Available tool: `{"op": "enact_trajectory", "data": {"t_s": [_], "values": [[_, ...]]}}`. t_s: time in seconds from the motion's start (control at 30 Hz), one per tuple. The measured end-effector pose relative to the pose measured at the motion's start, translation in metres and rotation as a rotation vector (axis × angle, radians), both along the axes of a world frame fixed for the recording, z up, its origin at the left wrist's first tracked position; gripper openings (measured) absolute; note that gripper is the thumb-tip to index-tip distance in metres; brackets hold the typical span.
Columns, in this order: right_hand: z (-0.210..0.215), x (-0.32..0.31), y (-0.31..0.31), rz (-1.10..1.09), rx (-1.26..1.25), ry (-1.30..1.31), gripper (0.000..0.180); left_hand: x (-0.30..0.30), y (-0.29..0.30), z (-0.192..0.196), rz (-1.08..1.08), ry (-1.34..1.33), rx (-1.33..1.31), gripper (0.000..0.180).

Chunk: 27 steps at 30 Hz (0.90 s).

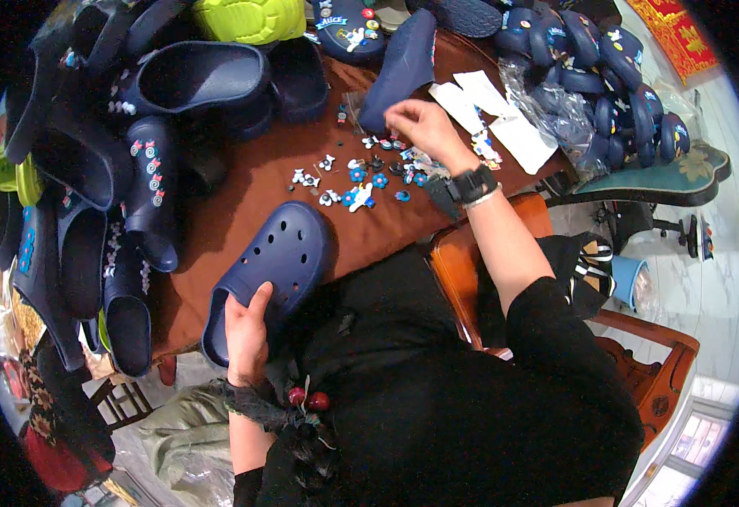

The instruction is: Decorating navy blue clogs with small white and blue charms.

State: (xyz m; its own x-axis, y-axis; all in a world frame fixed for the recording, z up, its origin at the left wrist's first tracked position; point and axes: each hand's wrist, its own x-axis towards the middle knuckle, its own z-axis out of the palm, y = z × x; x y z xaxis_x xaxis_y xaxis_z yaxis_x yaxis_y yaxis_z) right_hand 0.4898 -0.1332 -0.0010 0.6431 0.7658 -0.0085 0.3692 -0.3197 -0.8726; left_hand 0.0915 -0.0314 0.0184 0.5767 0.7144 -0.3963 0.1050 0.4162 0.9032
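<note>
My left hand (246, 336) grips the heel end of a navy blue clog with round holes (278, 258), holding it flat at the near edge of the brown table (243, 190). My right hand (420, 125), with a black watch on its wrist, reaches over a scatter of small shoe charms (361, 177) in blue, white and black. Its fingers are curled down among the charms; whether they pinch one I cannot tell.
Piles of navy clogs (133, 144) crowd the table's left and back, with yellow-green ones (247, 17) on top. More decorated clogs (606, 76) heap at the right beside clear plastic bags and white paper strips (505, 118). A wooden chair (657, 372) stands at my right.
</note>
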Motion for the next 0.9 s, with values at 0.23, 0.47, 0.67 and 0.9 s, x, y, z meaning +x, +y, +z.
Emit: {"op": "enact_trajectory", "data": {"t_s": [0.23,0.47,0.67,0.9], "values": [[0.020,-0.016,0.045,-0.023,0.092,-0.392,0.024,-0.005,-0.002,0.000,-0.014,0.009,0.025,0.032],[-0.004,-0.100,0.083,0.427,-0.021,-0.504,0.035,-0.002,-0.002,0.006,-0.015,0.027,0.044,0.028],[-0.023,-0.102,0.097,0.451,-0.191,-0.452,0.028,-0.005,-0.003,-0.006,-0.020,-0.041,0.030,0.030],[-0.001,-0.088,0.077,0.346,-0.183,-0.276,0.021,-0.004,-0.004,0.004,-0.024,-0.014,0.061,0.031]]}}
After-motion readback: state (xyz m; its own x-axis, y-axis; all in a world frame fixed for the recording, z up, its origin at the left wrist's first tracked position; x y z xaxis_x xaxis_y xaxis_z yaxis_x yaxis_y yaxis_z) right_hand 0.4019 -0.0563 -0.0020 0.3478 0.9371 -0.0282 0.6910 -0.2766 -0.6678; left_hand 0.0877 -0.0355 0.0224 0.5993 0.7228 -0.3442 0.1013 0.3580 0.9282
